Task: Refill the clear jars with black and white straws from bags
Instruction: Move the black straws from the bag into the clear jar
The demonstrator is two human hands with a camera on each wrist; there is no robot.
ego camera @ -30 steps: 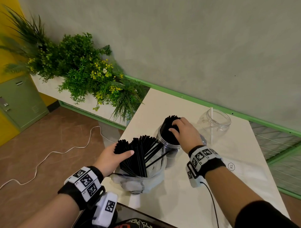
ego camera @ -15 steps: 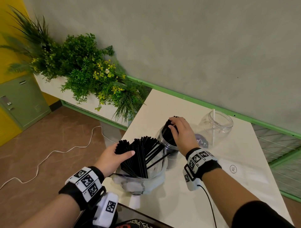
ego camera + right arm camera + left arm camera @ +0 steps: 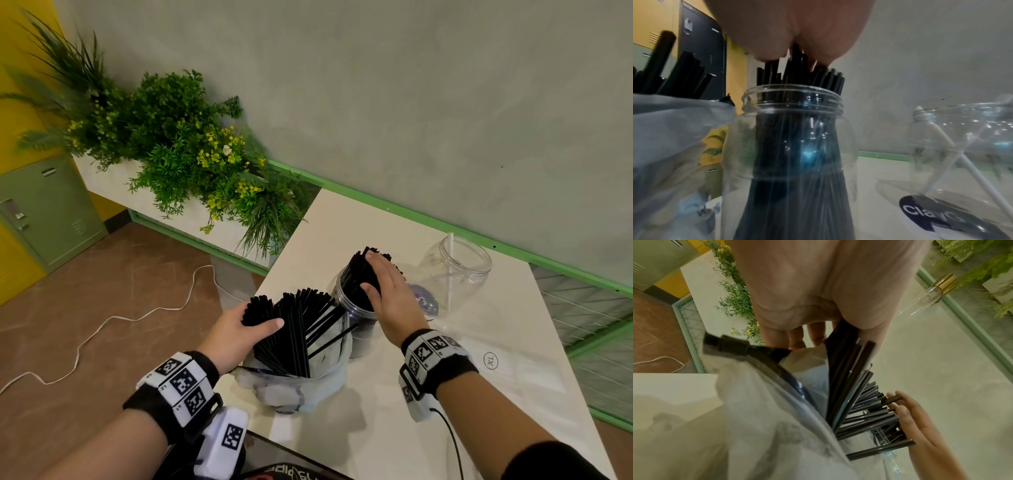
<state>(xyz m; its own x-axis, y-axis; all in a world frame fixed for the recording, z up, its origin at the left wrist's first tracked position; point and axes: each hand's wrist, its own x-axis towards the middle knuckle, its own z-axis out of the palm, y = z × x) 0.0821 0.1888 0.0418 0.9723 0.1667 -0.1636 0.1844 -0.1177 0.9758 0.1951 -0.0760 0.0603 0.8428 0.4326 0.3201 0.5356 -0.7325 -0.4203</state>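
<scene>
Your flat, relaxed right hand pressing the black straws could tip the jar, since your left hand grips only the bag's bundle beside it.

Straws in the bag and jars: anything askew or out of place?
Nothing spilled. In the bag, a few black straws splay sideways toward the filled jar instead of standing with the bunch. The second jar holds just one white straw. A dark label lies flat between the jars.
</scene>
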